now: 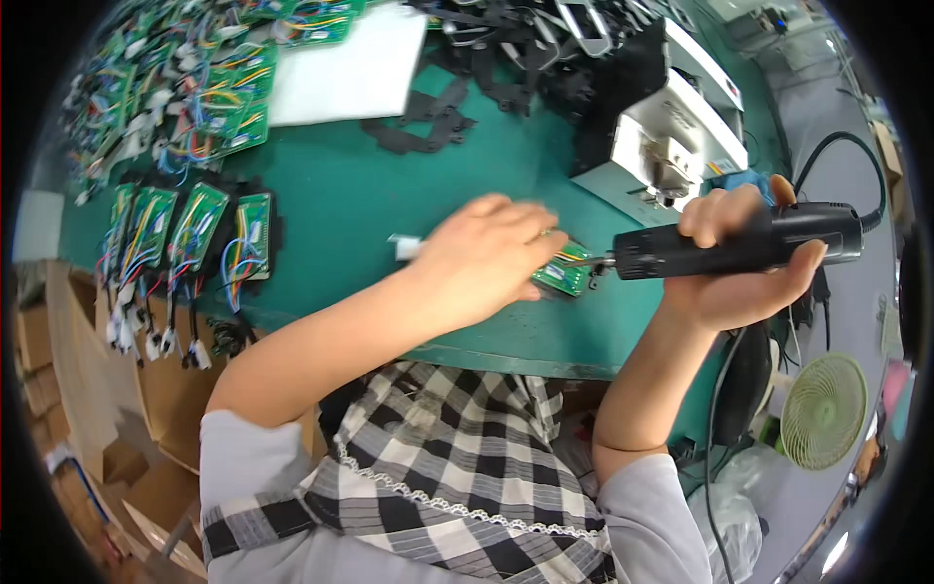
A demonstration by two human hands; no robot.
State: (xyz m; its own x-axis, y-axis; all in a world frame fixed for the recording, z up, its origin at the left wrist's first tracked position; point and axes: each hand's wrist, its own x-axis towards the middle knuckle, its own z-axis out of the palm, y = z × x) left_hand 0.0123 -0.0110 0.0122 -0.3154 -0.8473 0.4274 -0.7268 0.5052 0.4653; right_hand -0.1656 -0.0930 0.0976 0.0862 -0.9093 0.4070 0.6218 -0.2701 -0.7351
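My right hand (735,253) is wrapped round a black electric screwdriver (681,249), held almost level with its bit pointing left. The bit's tip meets the right part of a green circuit board (562,276) on the bench; whether a screw sits under it is too small to tell. Over the board's left part lies my left hand (491,251), fingers bent and slightly blurred, pressing or gripping it; the fingertips partly hide the board. A white connector (405,246) shows beside my left wrist.
Wired boards in black frames (197,229) stand in a row at the left, below a heap of wired boards (224,97). A white pad (345,73) and loose black brackets (423,119) lie farther back. A white screw feeder (671,131) stands right; a fan (824,411) is lower right.
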